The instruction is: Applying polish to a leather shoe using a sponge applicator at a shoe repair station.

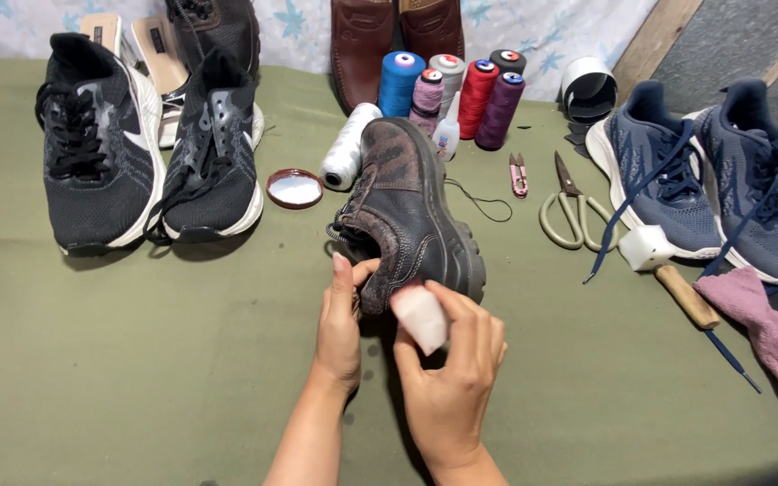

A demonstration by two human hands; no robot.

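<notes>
- The left hand is steadying a brown shoe by its heel, thumb lying against the collar and fingers tucked behind; its grip is closing on the heel.
- The right hand is gripping a small white block between thumb and fingers, pressing it to the shoe's heel just beside the left thumb.
- The shoe is lying on the green tabletop, toe pointing away from the hands, sole turned to the right.
- Just beyond the toe, thread spools are standing in a cluster, with a white spool lying on its side to their left.
- A round lid is sitting left of the shoe, near the white spool.
- Farther left of the grip, black sneakers are resting side by side.
- To the right of the shoe, snips and scissors are lying well apart from the hands.
- Farther right, blue sneakers are sitting with laces trailing, a wooden-handled tool just in front of them and a pink cloth beside it.
- A loose thread is curling off the shoe's right side.
</notes>
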